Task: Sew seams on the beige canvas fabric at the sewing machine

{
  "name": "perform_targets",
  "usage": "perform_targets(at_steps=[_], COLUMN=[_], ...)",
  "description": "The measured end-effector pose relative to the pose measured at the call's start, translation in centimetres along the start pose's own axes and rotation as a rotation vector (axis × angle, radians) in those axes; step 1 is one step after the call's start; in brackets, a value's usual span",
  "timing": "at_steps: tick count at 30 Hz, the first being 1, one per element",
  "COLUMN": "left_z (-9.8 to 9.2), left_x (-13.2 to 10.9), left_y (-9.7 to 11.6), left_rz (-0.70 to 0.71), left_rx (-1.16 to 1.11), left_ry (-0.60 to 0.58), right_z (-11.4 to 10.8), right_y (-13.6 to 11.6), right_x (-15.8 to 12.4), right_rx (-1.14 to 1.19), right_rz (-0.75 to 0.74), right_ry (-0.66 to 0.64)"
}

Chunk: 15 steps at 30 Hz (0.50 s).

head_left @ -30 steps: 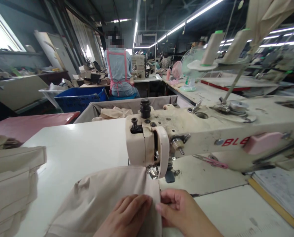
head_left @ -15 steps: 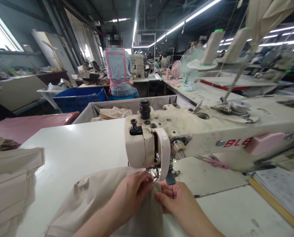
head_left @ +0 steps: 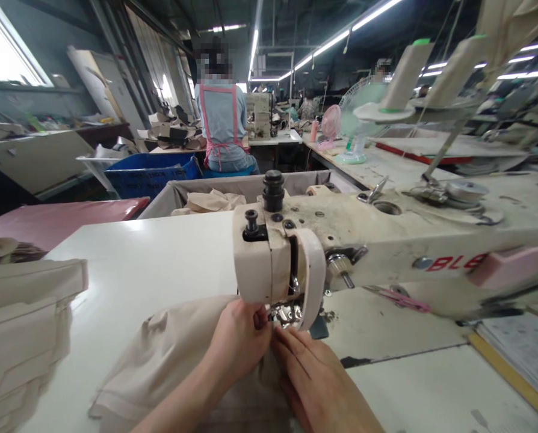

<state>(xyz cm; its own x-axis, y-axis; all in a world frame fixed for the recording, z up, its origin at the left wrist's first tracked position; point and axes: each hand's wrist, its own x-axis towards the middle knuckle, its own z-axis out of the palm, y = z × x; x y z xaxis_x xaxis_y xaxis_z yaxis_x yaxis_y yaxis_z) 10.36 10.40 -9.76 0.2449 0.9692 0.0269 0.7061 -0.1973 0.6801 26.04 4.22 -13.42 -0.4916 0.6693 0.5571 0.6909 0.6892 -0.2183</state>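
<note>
Low in the frame, the left hand (head_left: 243, 337) is pinching cloth (head_left: 174, 343); the right hand (head_left: 312, 373) is lying over it, grip unclear.

The head view looks forward and down across the sewing machine (head_left: 386, 252) from close by.

Two bare hands (head_left: 242, 337) (head_left: 314, 376) — one left, one right — on one beige fabric piece (head_left: 174, 346), with one foreground sewing machine (head_left: 377, 249). Two thread cones (head_left: 407, 75) (head_left: 456, 72), two electric fans (head_left: 331, 122) (head_left: 364, 105), one blue crate (head_left: 154, 175).

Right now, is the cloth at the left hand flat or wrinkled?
Wrinkled: raised creases show on the cloth, left of the left hand.
</note>
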Motion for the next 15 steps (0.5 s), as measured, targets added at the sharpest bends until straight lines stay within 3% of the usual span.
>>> perform_targets(at_steps=[8, 15], left_z=[-0.04, 0.70], left_x=[0.55, 0.91], left_y=[-0.06, -0.75], left_rz=[0.003, 0.031], left_rx=[0.043, 0.070], left_ry=[0.047, 0.109], right_z=[-1.11, -0.60], right_y=[0.36, 0.56], right_x=[1.18, 0.64], right_rx=[0.053, 0.077], right_rz=[0.055, 0.083], right_ry=[-0.082, -0.091])
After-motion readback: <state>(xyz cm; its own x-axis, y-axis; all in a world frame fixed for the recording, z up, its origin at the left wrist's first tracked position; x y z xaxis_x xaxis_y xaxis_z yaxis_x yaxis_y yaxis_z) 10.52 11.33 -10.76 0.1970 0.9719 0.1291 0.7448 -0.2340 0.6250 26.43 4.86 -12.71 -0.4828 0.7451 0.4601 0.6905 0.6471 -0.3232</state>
